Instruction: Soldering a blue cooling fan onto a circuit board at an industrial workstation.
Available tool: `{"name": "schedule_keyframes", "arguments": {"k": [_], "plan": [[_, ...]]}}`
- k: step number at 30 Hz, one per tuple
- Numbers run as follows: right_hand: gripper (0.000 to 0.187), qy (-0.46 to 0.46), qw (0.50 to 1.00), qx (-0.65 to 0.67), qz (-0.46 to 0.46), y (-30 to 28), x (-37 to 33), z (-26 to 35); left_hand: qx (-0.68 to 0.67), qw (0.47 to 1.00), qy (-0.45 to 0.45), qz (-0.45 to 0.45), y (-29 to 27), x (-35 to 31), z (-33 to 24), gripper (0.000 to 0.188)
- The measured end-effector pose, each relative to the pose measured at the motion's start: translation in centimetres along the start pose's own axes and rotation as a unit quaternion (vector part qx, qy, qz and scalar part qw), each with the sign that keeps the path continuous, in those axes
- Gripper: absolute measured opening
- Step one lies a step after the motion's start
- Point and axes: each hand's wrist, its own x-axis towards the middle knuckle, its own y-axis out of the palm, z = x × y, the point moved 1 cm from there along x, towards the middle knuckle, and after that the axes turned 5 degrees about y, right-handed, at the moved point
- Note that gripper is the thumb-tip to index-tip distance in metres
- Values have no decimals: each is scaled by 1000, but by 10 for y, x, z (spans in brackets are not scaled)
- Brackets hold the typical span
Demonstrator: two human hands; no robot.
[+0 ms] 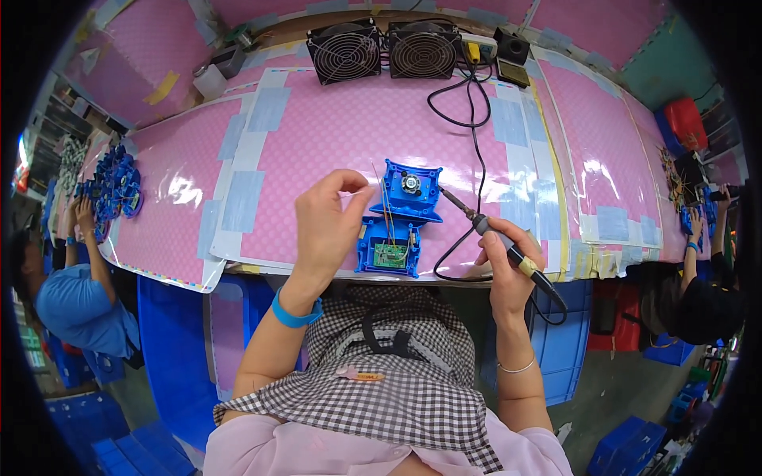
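Note:
My right hand [508, 258] grips a soldering iron [498, 238] like a pen. Its metal tip points up and left, close to the right edge of a blue plastic housing half [401, 202] with a small round speaker-like part [410, 184] in it. Just below lies a second blue housing half [365, 252] holding a green circuit board [390, 255]. Thin coloured wires [390, 214] run between the halves. My left hand [329, 226] is closed in a pinch left of the upper half, at a thin wire; the fingertips partly hide what they hold.
Two black fans [345, 51] stand at the back, beside a soldering iron stand [512, 59]. The iron's black cable [481, 159] loops across the pink table mat [317, 119]. Blue parts [119, 182] are piled far left. Other people work at both sides. Blue crates [171, 341] stand below the table.

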Motion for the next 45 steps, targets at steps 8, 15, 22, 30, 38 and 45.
{"name": "schedule_keyframes", "arguments": {"k": [8,15,22,30,38,45], "plan": [[20,11,999,10,40,7,-2,-3,63,992,95,48,27,1,17,13],[21,2,997,-7,70,12,1,-9,81,986,109,94,28,0,15,14],[19,24,998,-10,58,22,1,-10,84,986,106,99,28,1,17,15],[20,-12,996,-37,80,20,4,-13,87,986,105,99,29,0,15,15],[20,-11,998,-3,62,17,3,-6,91,984,111,101,29,1,15,15],[22,2,1000,0,17,4,2,5,96,983,125,99,30,2,15,14]]}}
